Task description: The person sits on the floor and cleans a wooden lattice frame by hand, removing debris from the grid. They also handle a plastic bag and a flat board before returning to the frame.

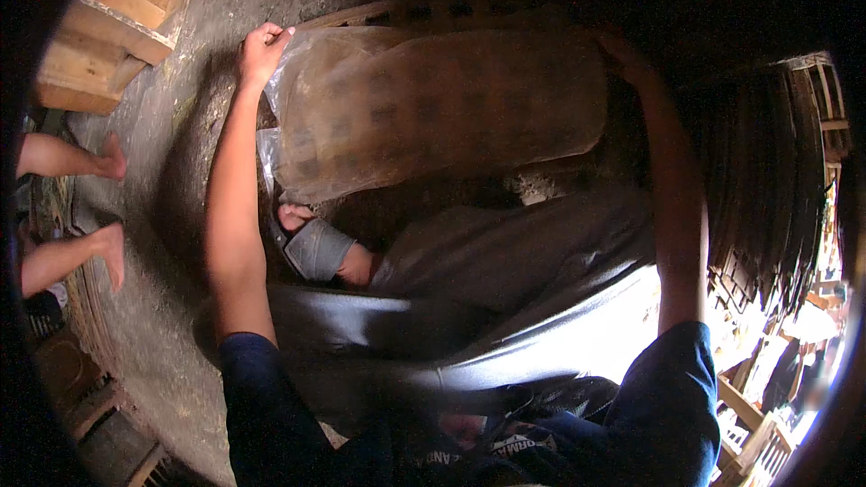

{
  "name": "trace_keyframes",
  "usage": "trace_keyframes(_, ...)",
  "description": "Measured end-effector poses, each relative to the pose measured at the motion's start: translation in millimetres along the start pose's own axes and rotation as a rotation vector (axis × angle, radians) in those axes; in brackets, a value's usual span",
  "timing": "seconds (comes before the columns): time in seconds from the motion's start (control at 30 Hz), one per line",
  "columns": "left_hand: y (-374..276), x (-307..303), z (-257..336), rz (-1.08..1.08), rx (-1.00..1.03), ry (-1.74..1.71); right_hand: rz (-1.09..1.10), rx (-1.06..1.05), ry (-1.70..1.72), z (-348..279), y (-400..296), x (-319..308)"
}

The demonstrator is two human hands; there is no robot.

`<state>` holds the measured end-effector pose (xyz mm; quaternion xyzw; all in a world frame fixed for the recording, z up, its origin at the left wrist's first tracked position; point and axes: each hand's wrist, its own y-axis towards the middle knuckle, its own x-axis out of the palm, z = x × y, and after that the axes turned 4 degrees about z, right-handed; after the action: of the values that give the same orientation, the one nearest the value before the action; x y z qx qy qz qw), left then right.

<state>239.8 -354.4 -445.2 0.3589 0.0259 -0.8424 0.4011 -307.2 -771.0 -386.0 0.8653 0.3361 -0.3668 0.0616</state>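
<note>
A translucent plastic sheet (440, 101) is spread before me, brownish in the dim light. Dark squares in a grid show through it, apparently from a slatted wooden frame (365, 15) whose edge shows along the far side. At the sheet's far left corner, my left hand (260, 57) pinches the plastic between thumb and fingers. My right hand (621, 57) is in deep shadow at the sheet's right edge; its fingers are too dark to make out. Below the sheet's near edge is my foot in a grey strapped sandal (318, 249).
Light wooden crates or stools (115, 27) stand at the upper left. Another person's bare feet (108, 250) are on the rough floor (162, 176) at the left. A tall stack of thin dark boards (758, 169) rises on the right, with wooden pieces (751, 439) in bright light below.
</note>
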Motion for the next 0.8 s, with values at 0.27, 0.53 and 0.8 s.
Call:
trace_keyframes(0.27,-5.1,23.5,-15.0,0.211,-0.020,-0.219,0.067,-0.279,-0.283,19.3,25.2,-12.4)
trace_keyframes(0.53,-19.1,21.4,-14.6,0.370,-0.271,0.121,0.051,-0.257,-0.344,30.3,45.2,12.6)
trace_keyframes(0.8,-98.2,-8.9,-11.7,0.152,-0.464,0.119,-0.192,-0.238,-0.509,43.2,24.0,-5.9)
